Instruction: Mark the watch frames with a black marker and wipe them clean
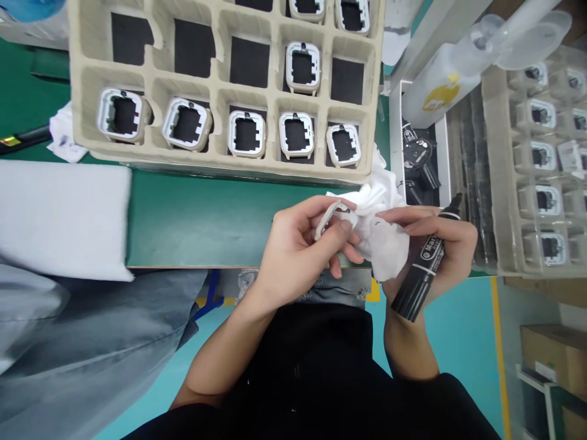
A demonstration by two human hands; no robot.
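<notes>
While we pinch a white frame (331, 217) in the left hand (298, 250), low and right of centre in the picture, our right hand (435, 244) presses a cloth (383, 235) to it and grips a black marker (424, 269) too. Both hands hang past the desk (206, 220) edge, below the tray (220, 91) of frames. With the right grip shared, we judge the marker could slip or smear the cloth, or the frame could drop floorward.
</notes>
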